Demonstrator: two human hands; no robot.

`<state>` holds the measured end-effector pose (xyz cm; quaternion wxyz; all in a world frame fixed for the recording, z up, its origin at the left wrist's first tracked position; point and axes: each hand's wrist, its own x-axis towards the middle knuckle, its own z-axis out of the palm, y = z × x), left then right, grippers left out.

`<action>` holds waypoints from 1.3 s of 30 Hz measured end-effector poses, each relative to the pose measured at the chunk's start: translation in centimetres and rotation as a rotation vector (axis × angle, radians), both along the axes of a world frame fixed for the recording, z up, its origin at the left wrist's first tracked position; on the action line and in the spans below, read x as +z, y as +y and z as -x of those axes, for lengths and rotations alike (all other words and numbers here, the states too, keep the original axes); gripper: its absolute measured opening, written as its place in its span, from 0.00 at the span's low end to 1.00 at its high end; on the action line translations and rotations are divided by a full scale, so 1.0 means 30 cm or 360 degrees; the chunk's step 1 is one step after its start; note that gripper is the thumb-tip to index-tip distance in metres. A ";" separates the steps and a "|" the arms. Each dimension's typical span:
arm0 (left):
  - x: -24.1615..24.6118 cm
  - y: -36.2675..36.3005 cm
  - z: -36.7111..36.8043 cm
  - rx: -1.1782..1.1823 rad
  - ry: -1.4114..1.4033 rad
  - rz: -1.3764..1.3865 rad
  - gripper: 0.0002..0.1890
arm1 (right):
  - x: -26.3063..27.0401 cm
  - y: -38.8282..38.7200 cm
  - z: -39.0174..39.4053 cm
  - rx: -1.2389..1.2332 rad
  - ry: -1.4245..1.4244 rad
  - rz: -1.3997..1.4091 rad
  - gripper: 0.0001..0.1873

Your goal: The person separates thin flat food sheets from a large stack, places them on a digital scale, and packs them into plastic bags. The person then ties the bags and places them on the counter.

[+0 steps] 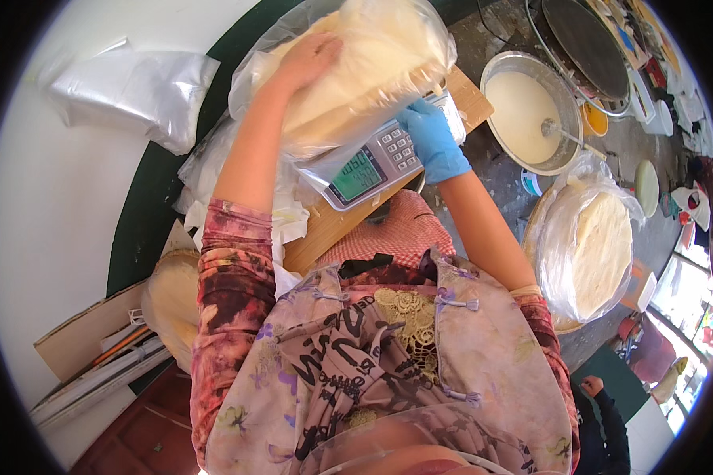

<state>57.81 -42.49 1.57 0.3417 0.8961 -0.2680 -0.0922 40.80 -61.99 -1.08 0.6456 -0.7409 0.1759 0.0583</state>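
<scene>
A clear plastic bag (413, 27) holding a folded stack of pale, thin flatbread (338, 89) sits over a digital weighing scale (386, 155). My bare left hand (314, 58) lies on top of the flatbread, fingers pointing right. At the bag's lower right edge is my right hand (434, 139) in a blue glove, beside the scale's keypad. Its fingertips are hidden by the bag, so its grip cannot be told. The scale's lit green display (356, 175) shows digits. Under the scale runs a wooden board (327, 234).
A metal basin (488, 113) of pale batter with a ladle (551, 127) stands right, near a round griddle (588, 47). Below it, plastic covers a round flatbread stack (603, 255). Clear plastic bags (136, 89) lie at left. Another person's hand (592, 386) shows at lower right.
</scene>
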 end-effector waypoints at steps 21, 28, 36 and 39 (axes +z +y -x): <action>0.006 0.027 -0.115 0.0335 0.0443 0.0175 0.26 | -0.101 0.140 -0.139 -0.0859 0.0390 -0.1414 0.08; 0.031 0.085 -0.165 0.0343 0.0715 0.0336 0.26 | -0.072 0.158 -0.124 -0.0831 0.0261 -0.1617 0.11; 0.055 0.117 -0.191 0.0476 0.0984 0.0527 0.25 | 0.007 0.128 -0.154 -0.0453 -0.0069 -0.1140 0.15; 0.067 0.115 -0.174 0.0379 0.1016 0.0566 0.25 | 0.005 0.041 -0.177 -0.0073 -0.0089 -0.0248 0.18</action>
